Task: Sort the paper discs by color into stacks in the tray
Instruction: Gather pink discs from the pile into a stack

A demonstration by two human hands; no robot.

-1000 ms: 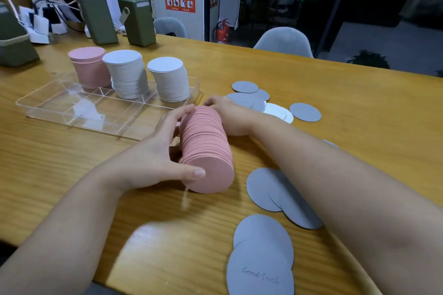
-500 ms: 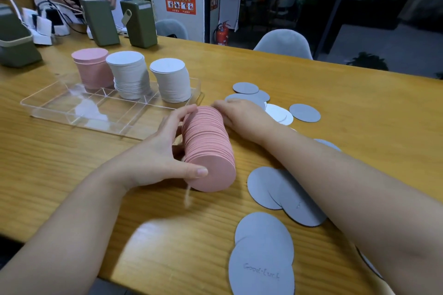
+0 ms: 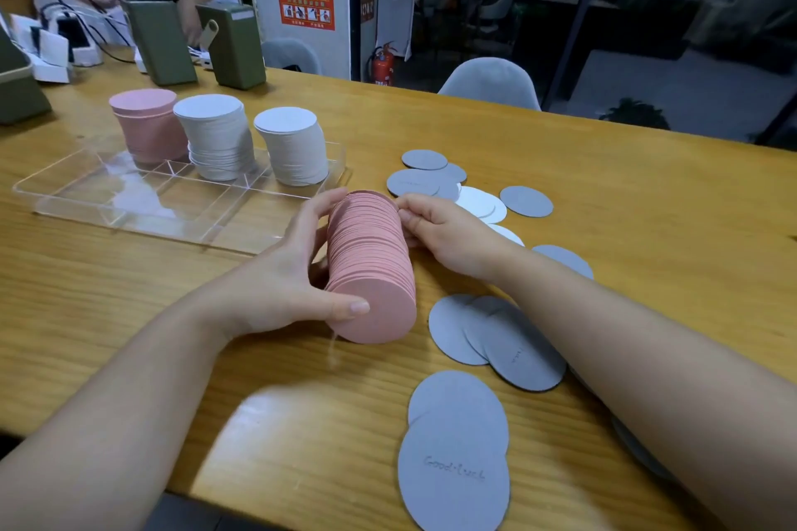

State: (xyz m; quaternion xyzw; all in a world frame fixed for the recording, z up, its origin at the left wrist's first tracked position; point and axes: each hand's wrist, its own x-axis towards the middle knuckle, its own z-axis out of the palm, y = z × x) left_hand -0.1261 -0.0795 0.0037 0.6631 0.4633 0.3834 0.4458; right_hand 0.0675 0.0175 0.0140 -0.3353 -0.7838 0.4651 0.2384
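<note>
A thick roll of pink discs (image 3: pixel 371 263) lies on its side on the table, just in front of the clear tray (image 3: pixel 142 211). My left hand (image 3: pixel 280 276) grips it, thumb across the near end face and fingers curled over the far end. My right hand (image 3: pixel 448 233) touches the roll's far right edge with bent fingertips. In the tray's back row stand a pink stack (image 3: pixel 149 127) and two white stacks (image 3: pixel 218 138) (image 3: pixel 295 147). Grey discs (image 3: pixel 496 336) lie loose to the right and near the front edge (image 3: pixel 455 457); more grey discs (image 3: pixel 425 179) and white discs (image 3: pixel 481 203) lie behind my right hand.
Two green boxes (image 3: pixel 194 41) stand behind the tray, with cables and white chargers (image 3: pixel 56 43) at the far left. A person stands at the table's far left side. A grey chair (image 3: pixel 489 84) is beyond the far edge. The tray's front compartments hold nothing.
My right hand slid from behind the roll's far end to its right side, fingertips now on the rim. The left hand keeps its grip on the roll.
</note>
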